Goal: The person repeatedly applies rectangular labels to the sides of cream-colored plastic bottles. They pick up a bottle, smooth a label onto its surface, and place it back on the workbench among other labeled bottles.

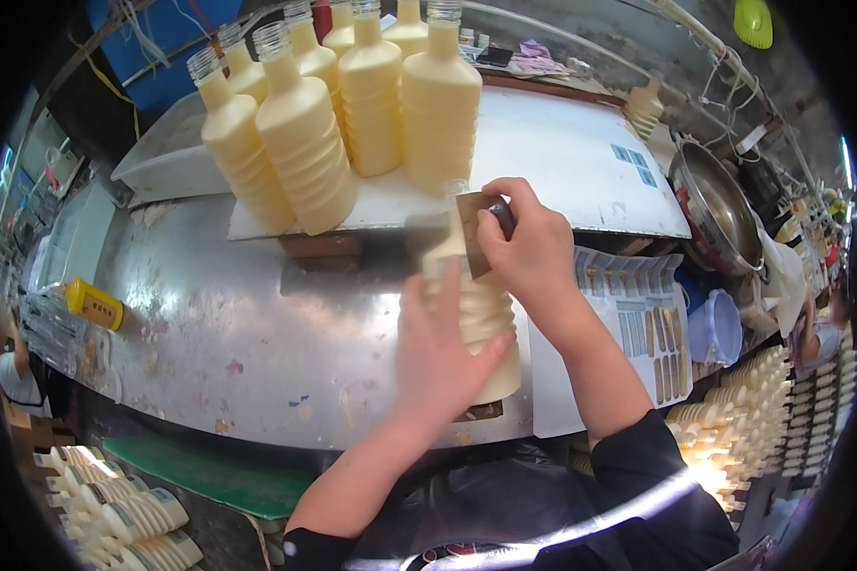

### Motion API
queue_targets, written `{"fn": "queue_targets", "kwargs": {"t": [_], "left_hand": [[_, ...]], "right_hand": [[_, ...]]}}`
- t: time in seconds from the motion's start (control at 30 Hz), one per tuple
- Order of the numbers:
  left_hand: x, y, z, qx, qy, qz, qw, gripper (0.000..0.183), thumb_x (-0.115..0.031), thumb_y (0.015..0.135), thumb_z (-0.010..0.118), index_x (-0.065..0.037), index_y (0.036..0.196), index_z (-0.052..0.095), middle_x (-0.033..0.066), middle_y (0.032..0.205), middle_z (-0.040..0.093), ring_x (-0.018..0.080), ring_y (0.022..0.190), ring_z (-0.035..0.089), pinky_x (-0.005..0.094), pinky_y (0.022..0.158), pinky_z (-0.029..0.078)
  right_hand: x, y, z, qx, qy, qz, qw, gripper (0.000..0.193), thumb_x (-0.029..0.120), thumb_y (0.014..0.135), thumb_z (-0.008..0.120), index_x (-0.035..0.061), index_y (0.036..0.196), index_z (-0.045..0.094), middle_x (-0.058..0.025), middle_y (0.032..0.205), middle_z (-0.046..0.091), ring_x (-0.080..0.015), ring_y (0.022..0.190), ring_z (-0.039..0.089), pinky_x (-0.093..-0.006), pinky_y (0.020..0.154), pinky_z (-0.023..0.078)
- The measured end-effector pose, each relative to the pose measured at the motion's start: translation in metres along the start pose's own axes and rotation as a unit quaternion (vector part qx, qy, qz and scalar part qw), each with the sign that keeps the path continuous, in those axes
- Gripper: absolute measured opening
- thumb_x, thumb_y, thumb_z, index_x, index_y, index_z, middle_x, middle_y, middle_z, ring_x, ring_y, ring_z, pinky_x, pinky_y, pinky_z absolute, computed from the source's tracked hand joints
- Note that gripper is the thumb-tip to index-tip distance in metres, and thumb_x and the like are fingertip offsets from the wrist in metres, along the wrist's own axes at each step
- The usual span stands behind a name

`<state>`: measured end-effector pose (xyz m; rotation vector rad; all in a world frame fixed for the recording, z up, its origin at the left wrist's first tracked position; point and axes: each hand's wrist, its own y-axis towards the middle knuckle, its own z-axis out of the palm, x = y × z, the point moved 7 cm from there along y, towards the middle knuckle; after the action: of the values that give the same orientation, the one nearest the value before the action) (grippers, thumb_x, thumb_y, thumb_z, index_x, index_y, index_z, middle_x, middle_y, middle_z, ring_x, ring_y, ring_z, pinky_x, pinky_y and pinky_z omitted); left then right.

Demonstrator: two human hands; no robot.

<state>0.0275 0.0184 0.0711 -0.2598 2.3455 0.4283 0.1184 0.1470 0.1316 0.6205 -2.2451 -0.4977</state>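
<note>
Bottle in hand: ribbed pale-yellow plastic bottle (481, 319), full of creamy liquid, upright on the scuffed shiny metal counter (219, 333), near its front edge; neck & top hidden behind the right hand.
Left hand (438, 352): clamped round the bottle's ribbed body, fingers spread up its left side, thumb on the lower right.
Right hand (528, 243): closed on a brown block-shaped tool w/ dark end (476, 228), pressed at the bottle's top; whether cap is on, can't tell.
Behind bottle: group of same pale-yellow ribbed bottles w/ clear open necks (352, 105), standing close together on a white board (543, 162) raised above the counter.
Right of bottle: white printed label sheets (628, 314) just beside the right forearm; steel bowl (719, 209) further back.
Left: small yellow box (93, 305) at counter's edge, well apart.
Lower edges: rows of filled bottles lying in stacks, lower left (124, 514) & lower right (762, 419).
</note>
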Motion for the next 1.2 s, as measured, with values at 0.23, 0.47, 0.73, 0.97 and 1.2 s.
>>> {"fn": "queue_targets", "kwargs": {"t": [0.23,0.47,0.73,0.97,1.2], "left_hand": [[0.014,0.006,0.015,0.051,-0.075,-0.076,0.993,0.113,-0.036,0.076,0.083,-0.014,0.165,0.017,0.0231,0.141,0.049,0.0404,0.123,0.059,0.0479,0.101,0.051],[0.020,0.004,0.015,0.024,-0.092,-0.123,0.988,0.115,-0.029,0.074,0.084,0.000,0.161,0.015,0.0241,0.144,0.047,0.0401,0.129,0.055,0.0468,0.107,0.048],[0.010,0.002,0.007,0.039,-0.165,-0.128,0.977,0.101,-0.024,0.079,0.083,0.005,0.157,0.026,0.0250,0.145,0.050,0.0370,0.128,0.057,0.0437,0.108,0.046],[-0.004,0.005,0.005,-0.006,-0.062,-0.103,0.993,0.092,-0.040,0.078,0.083,0.002,0.148,0.041,0.0261,0.133,0.056,0.0447,0.124,0.057,0.0499,0.103,0.047],[0.001,0.002,0.008,-0.003,-0.139,-0.058,0.989,0.086,-0.036,0.086,0.074,0.000,0.154,0.036,0.0263,0.140,0.053,0.0421,0.128,0.055,0.0466,0.107,0.044]], "right_hand": [[-0.077,-0.024,0.002,-0.047,0.189,0.123,0.973,0.023,0.012,0.091,0.069,0.0066,0.113,0.066,-0.0032,0.063,0.059,-0.0105,0.055,0.050,-0.0277,0.056,0.043],[-0.078,-0.021,-0.001,-0.087,0.173,0.068,0.979,0.020,0.006,0.094,0.069,0.0038,0.114,0.066,0.0049,0.069,0.057,-0.0008,0.060,0.044,-0.0212,0.055,0.038],[-0.023,-0.011,-0.004,-0.042,0.180,0.086,0.979,0.018,0.010,0.095,0.061,0.0077,0.113,0.064,-0.0084,0.068,0.064,-0.0194,0.058,0.063,-0.0342,0.059,0.050],[0.050,-0.001,0.013,0.006,-0.059,-0.104,0.993,0.021,0.002,0.079,0.065,0.0030,0.097,0.054,-0.0139,0.073,0.067,-0.0327,0.064,0.070,-0.0429,0.055,0.054],[0.041,-0.008,0.032,0.020,-0.035,-0.143,0.989,0.024,0.005,0.081,0.065,0.0030,0.103,0.055,-0.0155,0.076,0.066,-0.0360,0.069,0.070,-0.0434,0.060,0.055]]}}
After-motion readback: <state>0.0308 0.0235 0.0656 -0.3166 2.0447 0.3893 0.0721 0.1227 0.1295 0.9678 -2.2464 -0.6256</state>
